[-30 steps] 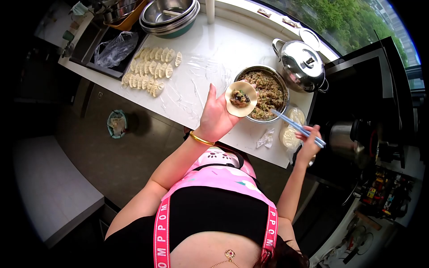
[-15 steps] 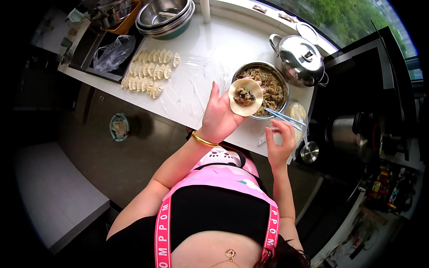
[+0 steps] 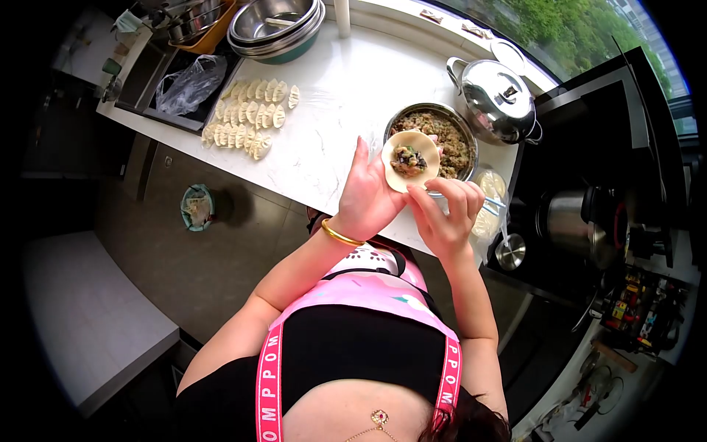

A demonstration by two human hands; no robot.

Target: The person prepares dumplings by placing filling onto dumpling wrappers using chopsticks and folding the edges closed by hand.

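A round dumpling wrapper [image 3: 396, 179] with a mound of meat filling [image 3: 409, 160] at its middle lies across the fingers of my left hand [image 3: 367, 193], which supports it from below. My right hand [image 3: 448, 215] has come up to the wrapper's near edge, thumb and forefinger pinched on it. Just behind the wrapper stands a steel bowl of minced filling [image 3: 449, 144]. Blue chopsticks [image 3: 495, 201] rest at the bowl's near side, partly hidden by my right hand. Rows of folded dumplings [image 3: 247, 114] sit at the counter's left.
A lidded steel pot [image 3: 501, 96] stands behind the bowl, near the black stove [image 3: 571, 140]. Bagged pale wrappers [image 3: 488, 206] lie by the counter's right edge. Stacked basins [image 3: 276, 37] are at the back left, next to a sink with a plastic bag [image 3: 191, 85].
My right hand has moved up and left from beside the chopsticks to the wrapper's near edge. The wrapper has shifted slightly to the right in my left hand.
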